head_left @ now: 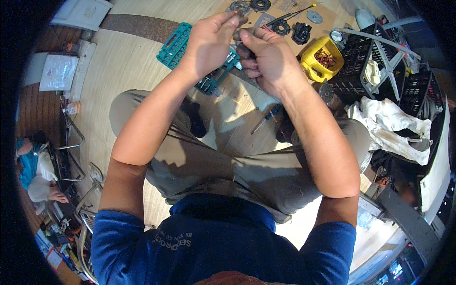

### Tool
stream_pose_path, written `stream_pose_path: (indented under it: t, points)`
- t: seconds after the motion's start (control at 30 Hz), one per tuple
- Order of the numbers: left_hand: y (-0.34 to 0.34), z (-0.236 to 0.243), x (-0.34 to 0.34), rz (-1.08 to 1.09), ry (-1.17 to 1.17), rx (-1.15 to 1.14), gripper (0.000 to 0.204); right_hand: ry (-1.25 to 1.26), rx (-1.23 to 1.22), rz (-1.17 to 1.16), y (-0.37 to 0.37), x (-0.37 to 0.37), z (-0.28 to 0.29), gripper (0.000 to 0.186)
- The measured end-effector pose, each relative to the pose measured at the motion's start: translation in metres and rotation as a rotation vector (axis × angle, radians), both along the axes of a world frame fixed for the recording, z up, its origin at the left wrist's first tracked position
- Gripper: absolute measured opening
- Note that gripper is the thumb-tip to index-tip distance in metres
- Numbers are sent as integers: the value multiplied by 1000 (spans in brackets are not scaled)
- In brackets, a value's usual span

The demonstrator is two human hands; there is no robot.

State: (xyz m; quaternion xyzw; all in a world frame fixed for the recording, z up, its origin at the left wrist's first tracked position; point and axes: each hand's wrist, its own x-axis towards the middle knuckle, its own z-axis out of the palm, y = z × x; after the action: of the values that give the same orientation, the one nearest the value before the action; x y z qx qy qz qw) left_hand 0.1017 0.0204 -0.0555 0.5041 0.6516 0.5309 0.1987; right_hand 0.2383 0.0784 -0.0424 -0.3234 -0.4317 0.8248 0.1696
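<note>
My left hand (210,42) is raised at the top centre, its fingertips pinched around a small reddish piece, too small to name. Just right of it, my right hand (272,60) has its fingers curled around a dark object (244,51), mostly hidden, with thin red wires or handles showing behind the thumb. A teal socket-set case (173,42) lies open beneath both hands. Beyond them, a cardboard sheet (297,8) holds dark round parts (260,4), a silver disc (314,16) and a black part (301,33). A screwdriver (270,114) lies on the floor between my legs.
At right are a yellow cut container (311,59) of small copper-coloured pieces, black crates (356,52) with metal bars and a white cloth (389,130). Another person's hand (57,195) appears at far left among chrome chair frames (71,142). The pale floor (118,57) surrounds my crossed legs.
</note>
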Motion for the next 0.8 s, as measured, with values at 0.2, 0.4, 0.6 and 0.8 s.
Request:
stream_pose_path:
  t: [0.2,0.4,0.6,0.8]
  points:
    - [7,22,8,-85,-925,125,29,18,57,73,-7,0,-2,16]
    - [-1,22,-32,-277,-1374,135,18,-28,209,288,10,7,-21,22]
    - [-16,44,-25,-505,-1264,73,16,46,279,469,25,15,0,22]
    - [-14,44,-26,-443,-1167,-10,17,59,409,507,29,22,4,18]
